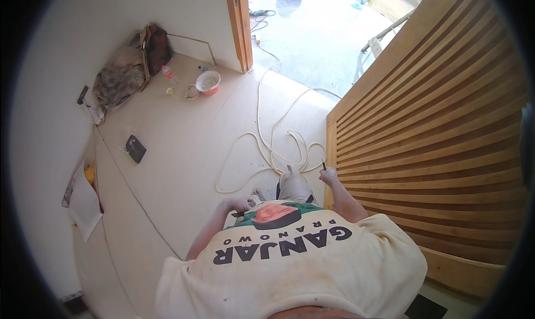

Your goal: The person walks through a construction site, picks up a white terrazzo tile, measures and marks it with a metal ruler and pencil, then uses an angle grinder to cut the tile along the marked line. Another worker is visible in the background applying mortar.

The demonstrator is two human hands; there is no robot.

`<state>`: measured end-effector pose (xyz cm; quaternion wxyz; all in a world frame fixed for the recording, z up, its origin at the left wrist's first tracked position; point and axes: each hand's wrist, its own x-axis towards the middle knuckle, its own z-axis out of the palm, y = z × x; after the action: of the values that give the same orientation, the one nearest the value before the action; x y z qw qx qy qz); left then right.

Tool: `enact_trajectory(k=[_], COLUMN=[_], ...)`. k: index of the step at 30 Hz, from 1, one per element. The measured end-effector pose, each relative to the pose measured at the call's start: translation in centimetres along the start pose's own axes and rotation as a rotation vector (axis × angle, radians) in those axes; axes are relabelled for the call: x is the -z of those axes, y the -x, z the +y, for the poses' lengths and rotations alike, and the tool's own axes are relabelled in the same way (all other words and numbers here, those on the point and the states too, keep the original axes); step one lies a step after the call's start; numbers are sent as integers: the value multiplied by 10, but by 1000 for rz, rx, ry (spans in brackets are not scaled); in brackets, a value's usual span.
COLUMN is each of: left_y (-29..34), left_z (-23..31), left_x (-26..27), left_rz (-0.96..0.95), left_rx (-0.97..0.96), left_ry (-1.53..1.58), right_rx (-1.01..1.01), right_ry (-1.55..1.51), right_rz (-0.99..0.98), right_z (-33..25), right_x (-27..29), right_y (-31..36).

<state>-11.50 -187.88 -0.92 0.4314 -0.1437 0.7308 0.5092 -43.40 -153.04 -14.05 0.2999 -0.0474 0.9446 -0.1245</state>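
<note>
The right hand (329,176) curls round a dark object (324,165); opening and hold of the left hand (241,204) are unclear.

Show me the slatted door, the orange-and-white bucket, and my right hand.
Slatted door (430,143): head view, middle of its slatted face.
Orange-and-white bucket (213,91): head view, its orange outer wall.
Right hand (329,176): head view, middle of the hand.

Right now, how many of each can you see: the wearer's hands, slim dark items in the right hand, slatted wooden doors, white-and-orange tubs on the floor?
Left hand plus right hand: 2
Slim dark item: 1
Slatted wooden door: 1
White-and-orange tub: 1
Total: 5
</note>
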Motion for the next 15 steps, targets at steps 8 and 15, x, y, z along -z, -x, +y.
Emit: enact_trajectory(k=[8,15], left_y=[-49,-147], left_z=[64,161], left_x=[175,331], left_rz=[-78,2], left_rx=[75,67], left_ry=[266,490], right_rx=[-295,-79], right_ry=[28,214], right_rz=[-399,-456], right_z=[-4,-46], right_x=[9,85], right_y=[-24,-210])
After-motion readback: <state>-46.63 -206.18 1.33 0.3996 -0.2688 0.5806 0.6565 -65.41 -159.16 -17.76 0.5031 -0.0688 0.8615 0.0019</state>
